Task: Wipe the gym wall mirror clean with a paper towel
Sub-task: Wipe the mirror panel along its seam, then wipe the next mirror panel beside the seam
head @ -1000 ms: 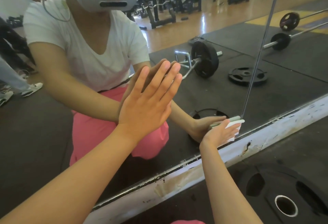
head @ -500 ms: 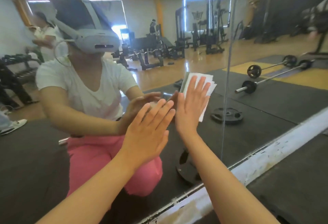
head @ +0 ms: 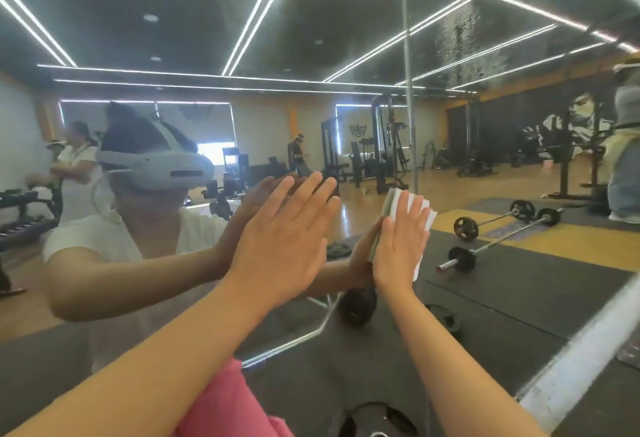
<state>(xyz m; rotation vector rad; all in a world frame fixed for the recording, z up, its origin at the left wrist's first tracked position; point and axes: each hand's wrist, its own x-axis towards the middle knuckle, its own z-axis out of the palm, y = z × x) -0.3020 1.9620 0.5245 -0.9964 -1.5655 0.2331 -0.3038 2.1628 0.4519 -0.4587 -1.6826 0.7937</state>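
White paper towel (head: 426,220): folded pad, flat on glass mirror (head: 485,55).
My right hand (head: 398,246): grip spread, pressing it.
My left hand (head: 280,246): grip spread, flat.

Bare along left forearm (head: 156,360) and right forearm (head: 446,353), unsleeved to the wrists. Clad in bright pink trousers (head: 239,398). In reflection, dressed in a white short-sleeved T-shirt (head: 197,232), with a pale grey headset (head: 156,170) strapped over dark hair (head: 138,125) and 1 thin white cable (head: 95,194) looping beside the neck
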